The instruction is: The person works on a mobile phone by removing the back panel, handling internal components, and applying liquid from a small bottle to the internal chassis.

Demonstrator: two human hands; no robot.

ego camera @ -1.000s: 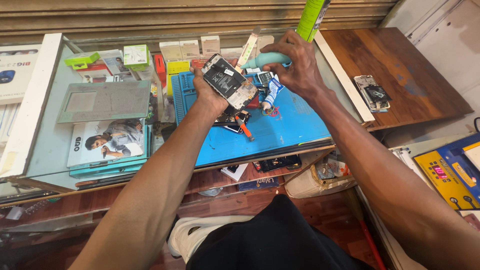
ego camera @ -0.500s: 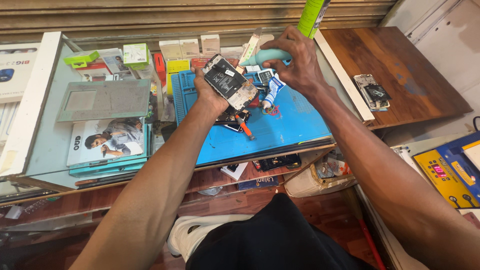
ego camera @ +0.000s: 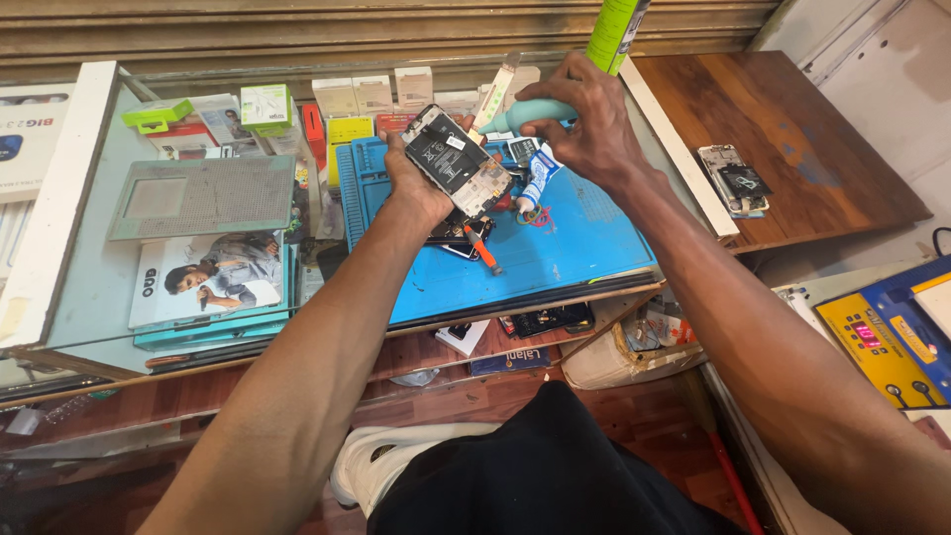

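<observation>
At the repair bench: my left hand (ego camera: pixel 421 183) clamps an opened phone (ego camera: pixel 458 160) — back cover off, battery and board exposed — tilted above the blue work mat (ego camera: pixel 555 248). My right hand (ego camera: pixel 584 124), just beside it, is closed around a teal-handled tool (ego camera: pixel 525 117). An orange-handled tool (ego camera: pixel 480 248) lies below my fingers — the phone remains unassembled, work seemingly midway.

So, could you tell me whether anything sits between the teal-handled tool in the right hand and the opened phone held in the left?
Nothing visible does. The left hand holds the opened phone tilted above the blue mat, and the right hand grips the teal-handled tool beside the phone's upper edge. The tool's tip itself is too small to make out.
</observation>
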